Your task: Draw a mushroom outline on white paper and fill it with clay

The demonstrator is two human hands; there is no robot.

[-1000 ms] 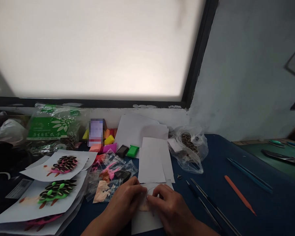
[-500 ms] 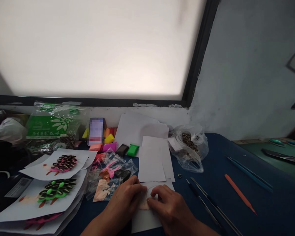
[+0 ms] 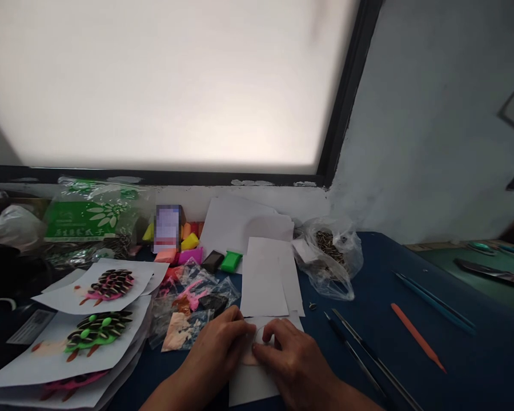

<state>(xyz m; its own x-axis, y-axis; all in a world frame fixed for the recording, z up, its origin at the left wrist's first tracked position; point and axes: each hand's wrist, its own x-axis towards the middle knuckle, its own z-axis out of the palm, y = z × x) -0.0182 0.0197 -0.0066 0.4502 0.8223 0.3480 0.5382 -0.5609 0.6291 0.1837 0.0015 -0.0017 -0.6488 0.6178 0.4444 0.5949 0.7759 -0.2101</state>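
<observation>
A white sheet of paper lies at the table's near edge, with a thin curved line drawn on it. A flat patch of peach clay sits on this sheet, partly covered by my fingers. My left hand rests closed on the sheet's left side, fingers bent together and thumb mostly hidden. My right hand is closed too, its curled fingertips pressing at the peach clay from the right. Whatever lies beneath the fingertips is hidden.
Left are papers with seed-covered clay hedgehogs. Clay scraps in plastic wrap, coloured clay packs and a phone lie behind. A bag of seeds, tweezers and an orange tool are right.
My right fingertips have shifted slightly left over the peach clay, covering a bit more of it. My left hand keeps its place.
</observation>
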